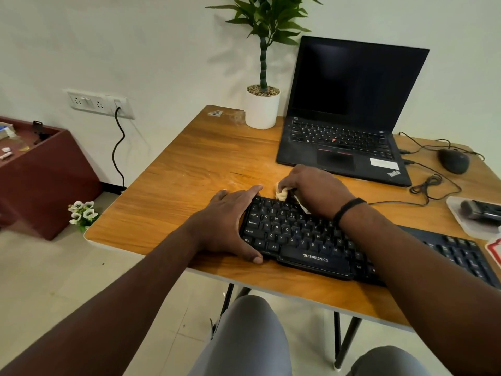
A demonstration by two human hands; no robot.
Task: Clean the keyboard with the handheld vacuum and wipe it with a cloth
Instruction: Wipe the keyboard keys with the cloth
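Bracing the left end of the black Zebronics keyboard (311,240), the left hand (227,226) lies spread and flat, its thumb pressed against the near left corner and its fingers reaching along the far left corner; it steadies the keyboard and clasps nothing. The right hand (311,189) is closed around a crumpled pale cloth (283,193) and presses it onto the far edge of the keyboard, near the top row of keys, with a bit of the cloth showing under the palm. A black band circles the right wrist. The keyboard sits slantwise on the wooden table (189,164), close to its near edge, and its right part is hidden behind the right forearm. At the far right of the table, well apart from both hands, the handheld vacuum (481,210) lies on a clear tray (461,221). Beyond the hands stands an open black ThinkPad laptop (349,112) with a dark screen, and to its right a black wired mouse (454,160) with its cable looped on the table. A potted plant (262,104) in a white pot stands to the left of the laptop, at the far edge. On the wall to the left is a socket panel (100,103) with a black cord hanging down.
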